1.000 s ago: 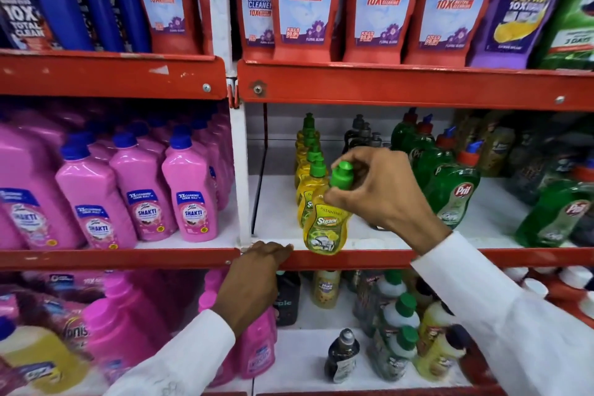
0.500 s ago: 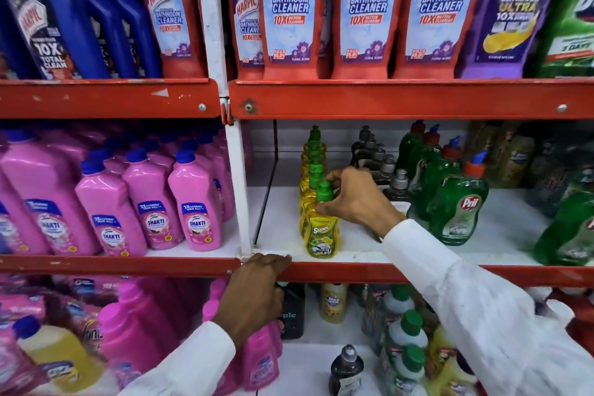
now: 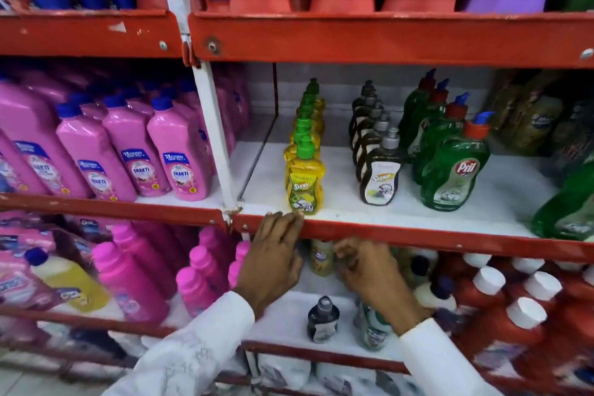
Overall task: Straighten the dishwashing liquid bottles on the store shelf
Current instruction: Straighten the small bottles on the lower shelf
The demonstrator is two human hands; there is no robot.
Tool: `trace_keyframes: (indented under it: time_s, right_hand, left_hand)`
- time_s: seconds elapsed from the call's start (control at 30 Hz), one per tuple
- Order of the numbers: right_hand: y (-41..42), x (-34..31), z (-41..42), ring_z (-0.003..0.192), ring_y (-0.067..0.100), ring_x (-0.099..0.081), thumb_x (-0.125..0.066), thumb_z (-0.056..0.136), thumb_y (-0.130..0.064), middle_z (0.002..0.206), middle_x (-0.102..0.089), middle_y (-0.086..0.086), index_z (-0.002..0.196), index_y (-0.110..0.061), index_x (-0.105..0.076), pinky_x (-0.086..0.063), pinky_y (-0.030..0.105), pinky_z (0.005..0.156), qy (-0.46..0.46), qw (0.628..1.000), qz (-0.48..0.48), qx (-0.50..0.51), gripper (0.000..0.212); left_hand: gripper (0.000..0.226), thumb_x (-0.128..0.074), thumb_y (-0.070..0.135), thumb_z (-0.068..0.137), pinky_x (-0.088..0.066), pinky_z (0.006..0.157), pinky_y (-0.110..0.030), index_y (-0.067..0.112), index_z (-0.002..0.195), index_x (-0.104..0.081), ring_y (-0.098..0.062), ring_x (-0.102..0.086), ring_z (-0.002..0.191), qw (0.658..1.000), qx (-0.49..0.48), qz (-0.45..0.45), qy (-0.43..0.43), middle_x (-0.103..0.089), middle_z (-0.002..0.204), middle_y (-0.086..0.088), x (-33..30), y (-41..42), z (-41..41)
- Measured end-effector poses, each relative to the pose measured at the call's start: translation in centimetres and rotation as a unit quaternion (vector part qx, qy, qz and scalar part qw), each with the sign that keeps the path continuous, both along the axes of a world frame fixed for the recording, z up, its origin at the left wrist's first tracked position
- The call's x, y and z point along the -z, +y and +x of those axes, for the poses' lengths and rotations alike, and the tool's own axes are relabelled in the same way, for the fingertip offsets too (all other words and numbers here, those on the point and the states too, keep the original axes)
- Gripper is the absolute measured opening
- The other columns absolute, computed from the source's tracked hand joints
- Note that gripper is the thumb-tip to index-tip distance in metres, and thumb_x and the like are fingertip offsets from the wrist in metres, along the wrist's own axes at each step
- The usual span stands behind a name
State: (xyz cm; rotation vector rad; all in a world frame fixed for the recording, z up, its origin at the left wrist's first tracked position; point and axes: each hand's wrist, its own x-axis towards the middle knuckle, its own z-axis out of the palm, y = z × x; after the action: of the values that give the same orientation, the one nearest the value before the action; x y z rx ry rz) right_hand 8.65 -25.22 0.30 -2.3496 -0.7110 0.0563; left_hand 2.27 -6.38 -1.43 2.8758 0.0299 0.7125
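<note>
Resting your left hand (image 3: 273, 262) flat, fingers loose, on red shelf edge (image 3: 418, 236) below upright yellow bottle (image 3: 304, 183); your right hand (image 3: 369, 273) under shelf, grip unclear.

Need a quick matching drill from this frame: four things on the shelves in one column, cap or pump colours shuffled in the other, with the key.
Column 1
1. front yellow Super bottle
2. front dark Super bottle
3. front green Pril bottle
4. front pink Shakti bottle

Column 2
A. blue cap
B. grey pump top
C. green cap
D. red cap with blue tip

Pairs: 1-C, 2-B, 3-D, 4-A
</note>
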Motion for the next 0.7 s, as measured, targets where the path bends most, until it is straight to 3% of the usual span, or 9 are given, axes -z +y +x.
trace_keyframes:
  time_s: [0.07, 0.13, 0.2, 0.43, 0.6, 0.7]
  right_hand:
    - [0.3, 4.2, 0.3, 0.089, 0.019, -0.069, -0.073, 0.078, -0.022, 0.101, -0.073, 0.003, 0.103, -0.015, -0.07, -0.055, 0.027, 0.077, 0.051, 0.995, -0.078, -0.017, 0.026]
    - [0.5, 7.4, 0.3, 0.104, 0.02, -0.064, -0.073, 0.079, -0.031, 0.117, -0.063, 0.004, 0.119, -0.017, -0.062, -0.05, 0.027, 0.087, 0.104, 0.988, -0.108, -0.043, 0.043]
    - [1.3, 9.3, 0.2, 0.109, 0.021, -0.064, -0.07, 0.078, -0.03, 0.119, -0.063, 0.005, 0.122, -0.019, -0.06, -0.049, 0.026, 0.09, 0.115, 0.983, -0.128, -0.063, 0.047]
    - [2.5, 11.2, 1.3, 0.079, 0.018, -0.072, -0.076, 0.061, -0.018, 0.09, -0.079, 0.002, 0.08, -0.016, -0.077, -0.056, 0.025, 0.073, 0.089, 0.978, -0.166, -0.09, 0.02]
    - [0.6, 4.5, -0.2, 0.066, 0.02, -0.068, -0.074, 0.058, -0.023, 0.072, -0.074, 0.002, 0.071, -0.009, -0.07, -0.058, 0.034, 0.063, 0.051, 0.994, -0.067, -0.067, 0.019]
    - [-1.8, -3.8, -1.0, 0.071, 0.013, -0.07, -0.085, 0.06, -0.019, 0.078, -0.076, -0.003, 0.081, -0.017, -0.075, -0.059, 0.027, 0.069, 0.032, 0.999, -0.003, -0.028, 0.024]
  left_hand:
    - [0.063, -0.053, 0.022, 0.077, -0.028, 0.115, -0.048, 0.008, 0.138, -0.044, -0.032, -0.041, 0.126, 1.0, -0.013, -0.018, -0.001, -0.053, 0.135, -0.013, 0.1, -0.4, 0.0]
    - [0.061, -0.052, 0.022, 0.078, -0.029, 0.115, -0.049, 0.007, 0.137, -0.046, -0.033, -0.041, 0.125, 0.999, -0.022, -0.034, 0.0, -0.053, 0.133, -0.014, 0.0, -1.0, 0.1]
    - [0.061, -0.05, 0.022, 0.077, -0.027, 0.116, -0.047, 0.007, 0.136, -0.046, -0.033, -0.041, 0.125, 0.999, -0.024, -0.046, 0.003, -0.053, 0.132, -0.014, -0.2, -1.2, 0.0]
    - [0.068, -0.062, 0.027, 0.075, -0.033, 0.112, -0.049, 0.008, 0.137, -0.045, -0.031, -0.037, 0.127, 0.997, -0.038, -0.062, 0.021, -0.051, 0.133, -0.014, -1.0, -1.7, -0.5]
    - [0.065, -0.063, 0.024, 0.074, -0.032, 0.113, -0.04, 0.01, 0.136, -0.047, -0.028, -0.039, 0.126, 0.996, -0.039, -0.074, 0.01, -0.052, 0.132, -0.01, -0.8, -1.7, -0.5]
    - [0.061, -0.062, 0.018, 0.073, -0.033, 0.11, -0.034, 0.01, 0.133, -0.05, -0.027, -0.044, 0.121, 0.997, -0.037, -0.074, 0.001, -0.056, 0.128, -0.009, -1.1, -1.7, -0.2]
